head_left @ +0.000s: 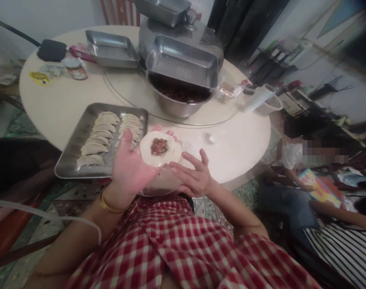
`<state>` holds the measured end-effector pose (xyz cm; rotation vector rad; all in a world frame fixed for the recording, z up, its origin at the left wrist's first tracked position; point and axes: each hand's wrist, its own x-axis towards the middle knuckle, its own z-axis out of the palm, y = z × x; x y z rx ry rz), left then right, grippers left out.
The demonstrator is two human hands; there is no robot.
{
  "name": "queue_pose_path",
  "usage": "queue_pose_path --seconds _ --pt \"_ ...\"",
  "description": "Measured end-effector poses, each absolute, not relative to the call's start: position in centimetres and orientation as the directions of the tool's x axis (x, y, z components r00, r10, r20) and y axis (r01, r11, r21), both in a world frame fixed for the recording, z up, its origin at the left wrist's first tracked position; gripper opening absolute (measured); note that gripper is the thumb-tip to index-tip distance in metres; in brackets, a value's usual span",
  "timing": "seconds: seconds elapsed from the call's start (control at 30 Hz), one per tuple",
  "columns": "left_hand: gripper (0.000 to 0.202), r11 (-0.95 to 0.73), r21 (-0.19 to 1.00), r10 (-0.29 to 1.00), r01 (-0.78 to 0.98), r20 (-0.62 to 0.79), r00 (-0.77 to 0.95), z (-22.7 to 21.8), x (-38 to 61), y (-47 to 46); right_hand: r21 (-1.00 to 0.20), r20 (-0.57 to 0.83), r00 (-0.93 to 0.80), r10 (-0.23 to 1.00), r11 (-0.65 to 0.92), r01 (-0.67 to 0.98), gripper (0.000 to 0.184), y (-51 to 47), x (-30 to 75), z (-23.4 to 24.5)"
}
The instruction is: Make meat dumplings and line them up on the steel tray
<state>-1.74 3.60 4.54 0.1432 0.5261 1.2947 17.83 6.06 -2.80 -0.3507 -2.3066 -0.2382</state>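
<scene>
A round dumpling wrapper (172, 151) rests flat on the fingers of my left hand (127, 170), which is palm up with the thumb raised. A small mound of minced filling (159, 147) sits at the wrapper's middle. At the wrapper's right edge is my right hand (196, 174), its fingers spread and the fingertips close to the dough; whether they touch it I cannot tell. Behind my left hand, a metal tray (76, 138) holds two rows of folded dumplings (94, 149). Part of the nearer right row is hidden by my left hand.
A steel bowl of dark filling (181, 106) stands at the back, partly under a metal tray (183, 60). Another tray (113, 52), a jar (76, 70) and a white basket (270, 105) are on the round table (237, 148). A person (291, 204) sits at right.
</scene>
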Motion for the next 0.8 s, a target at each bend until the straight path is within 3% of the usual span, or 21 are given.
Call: queue_pose_path --seconds 0.2,0.37,0.5,0.63,0.7,0.8 --pt "0.070 0.337 0.399 0.931 -0.853 -0.278 0.237 4.5 -1.5 3.5 0.029 0.689 -0.680 0.251 0.928 0.371 0.049 6.5 18.3 -3.7" --pt "0.071 0.328 0.394 0.929 -0.859 -0.300 0.218 4.2 -1.5 3.7 0.137 0.766 -0.626 0.149 0.912 0.386 0.048 6.6 18.6 -3.4" --pt "0.071 0.361 0.390 0.918 -0.847 -0.308 0.249 4.2 -1.3 3.7 0.160 0.717 -0.680 0.154 0.913 0.376 0.047 6.7 18.5 -3.5" --pt "0.072 0.330 0.380 0.924 -0.864 -0.317 0.214 4.4 -1.3 3.7 -0.009 0.630 -0.727 0.273 0.939 0.344 0.048 6.8 18.8 -4.2" --pt "0.072 0.328 0.379 0.923 -0.865 -0.322 0.209 4.3 -1.3 3.8 -0.110 0.670 -0.677 0.304 0.943 0.314 0.047 6.5 19.0 -4.1" --pt "0.074 0.329 0.384 0.925 -0.863 -0.316 0.212 4.2 -1.2 3.8 -0.448 0.689 -0.546 0.477 0.872 0.198 0.042 5.7 18.8 -2.8"
